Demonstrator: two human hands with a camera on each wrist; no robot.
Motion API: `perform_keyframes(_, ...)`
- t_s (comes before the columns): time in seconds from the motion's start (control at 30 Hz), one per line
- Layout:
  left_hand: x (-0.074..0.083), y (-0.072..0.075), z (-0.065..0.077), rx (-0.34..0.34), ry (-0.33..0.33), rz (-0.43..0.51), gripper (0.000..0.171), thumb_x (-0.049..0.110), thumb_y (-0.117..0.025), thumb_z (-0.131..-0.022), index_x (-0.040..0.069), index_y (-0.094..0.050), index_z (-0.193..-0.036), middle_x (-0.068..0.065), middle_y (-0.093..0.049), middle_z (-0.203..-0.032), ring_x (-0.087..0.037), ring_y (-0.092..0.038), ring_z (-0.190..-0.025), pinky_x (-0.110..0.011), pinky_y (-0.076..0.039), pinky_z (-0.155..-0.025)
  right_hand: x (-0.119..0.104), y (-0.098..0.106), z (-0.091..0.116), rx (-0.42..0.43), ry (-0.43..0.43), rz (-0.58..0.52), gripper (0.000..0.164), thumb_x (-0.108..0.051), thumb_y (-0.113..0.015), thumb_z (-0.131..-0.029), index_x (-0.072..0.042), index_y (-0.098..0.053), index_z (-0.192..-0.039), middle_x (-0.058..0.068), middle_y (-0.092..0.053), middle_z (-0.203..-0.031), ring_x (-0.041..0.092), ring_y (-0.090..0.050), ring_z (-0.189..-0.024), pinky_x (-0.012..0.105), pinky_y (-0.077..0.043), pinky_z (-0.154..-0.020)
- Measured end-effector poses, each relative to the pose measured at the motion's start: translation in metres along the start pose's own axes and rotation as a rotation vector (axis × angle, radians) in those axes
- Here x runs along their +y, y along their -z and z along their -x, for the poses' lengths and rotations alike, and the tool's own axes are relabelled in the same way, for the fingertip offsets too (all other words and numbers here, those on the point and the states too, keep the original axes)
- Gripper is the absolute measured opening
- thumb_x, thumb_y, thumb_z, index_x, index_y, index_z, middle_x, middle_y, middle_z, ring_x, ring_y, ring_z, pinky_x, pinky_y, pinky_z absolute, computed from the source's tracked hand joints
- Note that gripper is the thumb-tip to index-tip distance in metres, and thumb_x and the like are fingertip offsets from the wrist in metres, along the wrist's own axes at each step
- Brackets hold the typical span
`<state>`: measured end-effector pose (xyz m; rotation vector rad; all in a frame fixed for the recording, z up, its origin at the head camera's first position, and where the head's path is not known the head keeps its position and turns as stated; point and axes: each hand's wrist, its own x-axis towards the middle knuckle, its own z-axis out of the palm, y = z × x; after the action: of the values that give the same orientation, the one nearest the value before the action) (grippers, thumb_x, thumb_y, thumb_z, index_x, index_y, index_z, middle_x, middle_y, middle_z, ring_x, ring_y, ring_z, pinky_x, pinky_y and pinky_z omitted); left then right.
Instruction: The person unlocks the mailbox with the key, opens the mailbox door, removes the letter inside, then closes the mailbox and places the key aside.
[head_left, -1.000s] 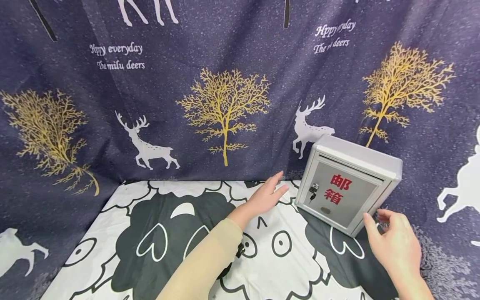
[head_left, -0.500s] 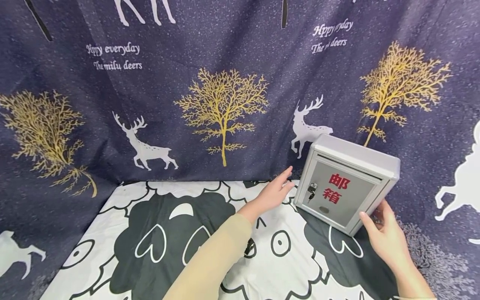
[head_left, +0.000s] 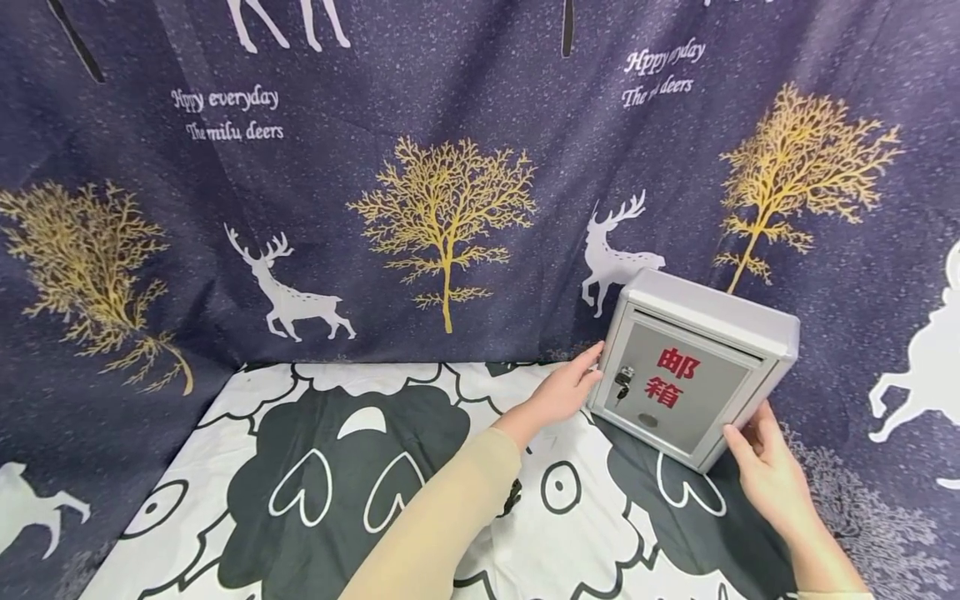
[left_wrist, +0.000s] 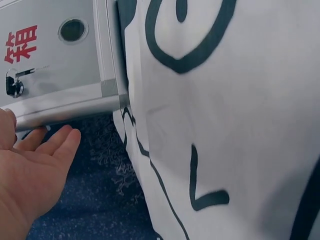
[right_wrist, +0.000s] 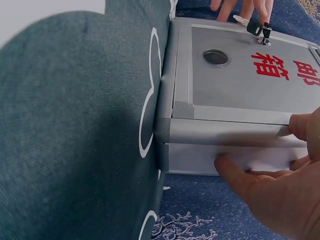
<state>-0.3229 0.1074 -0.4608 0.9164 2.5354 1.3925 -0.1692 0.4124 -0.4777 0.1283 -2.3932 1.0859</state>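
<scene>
A silver metal mailbox with red characters on its front door leans slightly, its base on the patterned cloth. A key hangs in the lock at the left of its door. My left hand is at the box's left side, fingers stretched along that side and thumb near the front edge. On the other side, my right hand touches the lower right side, with the thumb at the front frame and the fingers against the side panel. Some fingertips are hidden behind the box.
A white cloth with dark sheep drawings covers the surface. Behind it hangs a dark blue curtain printed with gold trees and white deer; the mailbox stands close to it. A dark item shows at my left wrist.
My left hand has moved right to the mailbox's left side. The right hand has come in from the right onto its right side. The mailbox has hardly moved.
</scene>
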Motion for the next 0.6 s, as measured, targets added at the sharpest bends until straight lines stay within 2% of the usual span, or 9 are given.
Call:
perform_keyframes(0.23, 0.0017, -0.0049, -0.0022, 0.042, -0.012, 0.026, 0.059, 0.035, -0.044, -0.123, 0.024, -0.030, -0.179, -0.003, -0.051, -0.171, -0.017, -0.061, -0.145, -0.032, -0.046, -0.123, -0.0004, 0.0002, 0.0002, -0.008, -0.009, -0.006, 0.071, -0.009, -0.055, -0.118, -0.006, -0.019, -0.178, 0.041, -0.054, -0.146, -0.028, -0.040, -0.118, -0.004, -0.036, -0.094)
perform_keyframes(0.47, -0.0004, -0.0097, -0.0089, 0.081, -0.036, -0.017, 0.057, 0.031, -0.046, -0.123, 0.016, -0.035, -0.176, -0.008, -0.056, -0.166, -0.019, -0.064, -0.141, -0.029, -0.049, -0.119, -0.0020, 0.0018, 0.0011, -0.027, -0.038, -0.003, 0.074, -0.011, -0.055, -0.119, -0.007, -0.013, -0.180, 0.044, -0.053, -0.147, -0.031, -0.037, -0.115, -0.005, -0.034, -0.093)
perform_keyframes(0.6, -0.0002, -0.0096, -0.0086, 0.116, -0.034, -0.053, 0.054, 0.030, -0.048, -0.122, 0.016, -0.043, -0.173, -0.006, -0.062, -0.157, -0.016, -0.065, -0.138, -0.030, -0.051, -0.116, -0.0013, 0.0021, 0.0011, -0.039, -0.050, -0.014, 0.075, -0.011, -0.054, -0.119, -0.006, -0.010, -0.180, 0.047, -0.049, -0.151, -0.031, -0.037, -0.116, -0.005, -0.036, -0.093)
